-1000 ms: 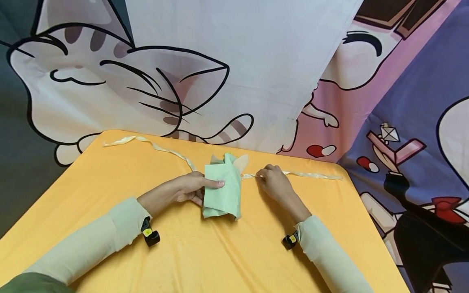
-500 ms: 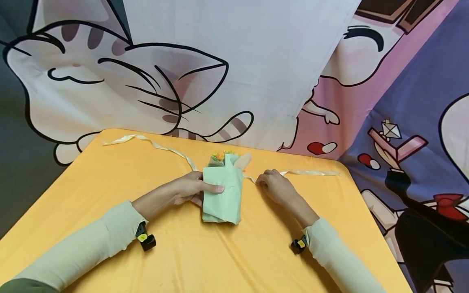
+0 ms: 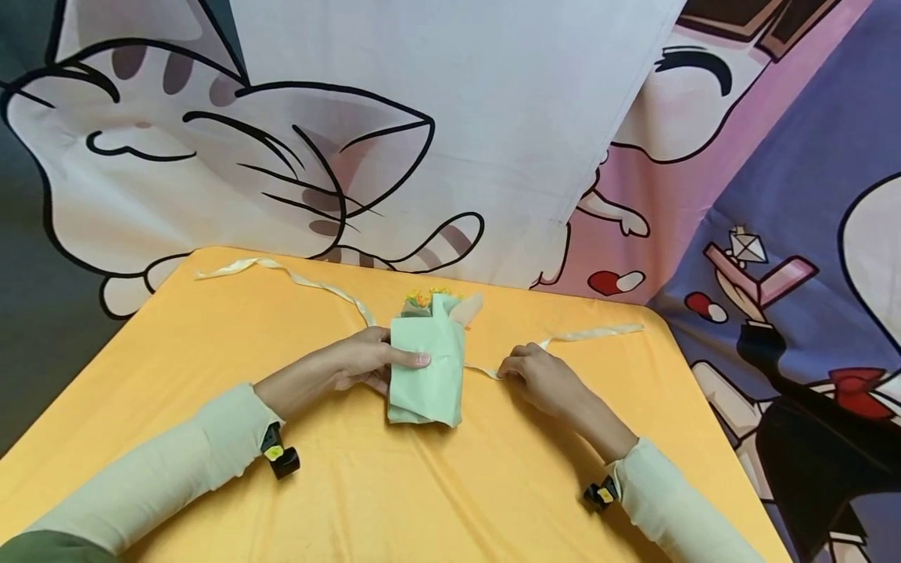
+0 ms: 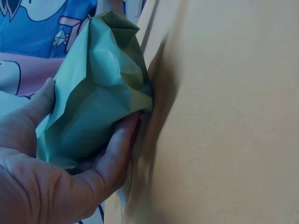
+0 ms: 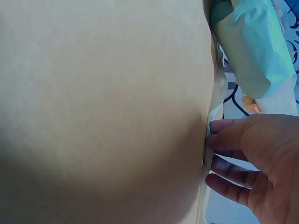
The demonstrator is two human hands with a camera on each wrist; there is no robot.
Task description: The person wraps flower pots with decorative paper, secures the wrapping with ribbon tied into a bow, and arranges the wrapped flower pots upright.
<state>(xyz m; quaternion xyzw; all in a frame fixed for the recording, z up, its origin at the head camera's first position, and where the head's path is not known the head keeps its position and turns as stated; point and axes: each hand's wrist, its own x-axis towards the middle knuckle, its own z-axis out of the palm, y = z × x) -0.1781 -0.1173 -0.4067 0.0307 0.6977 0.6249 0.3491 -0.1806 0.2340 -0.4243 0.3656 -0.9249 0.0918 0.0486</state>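
Observation:
A small bouquet wrapped in mint-green paper (image 3: 426,391) is over the middle of the table, with yellow-orange flowers (image 3: 419,299) showing at its top. My left hand (image 3: 362,360) grips the wrap from the left, thumb across its front; the left wrist view shows the fingers (image 4: 119,149) curled under the crumpled paper (image 4: 105,70). A cream ribbon (image 3: 317,287) runs from the back left toward the bouquet and passes behind it. Right of the bouquet, my right hand (image 3: 542,379) pinches this ribbon between thumb and fingertips, close to the tabletop. The ribbon's far end (image 3: 598,334) trails to the right.
A yellow cloth (image 3: 394,500) covers the table, with a few soft creases. Behind its back edge hangs a white curtain with a cartoon cat (image 3: 232,172). On the right hangs a pink and purple cartoon cloth (image 3: 767,219).
My right hand has moved slightly right and toward me, drawing the ribbon along; its right end has shifted left. The bouquet has tilted a little, so more flowers show. The left hand keeps its grip.

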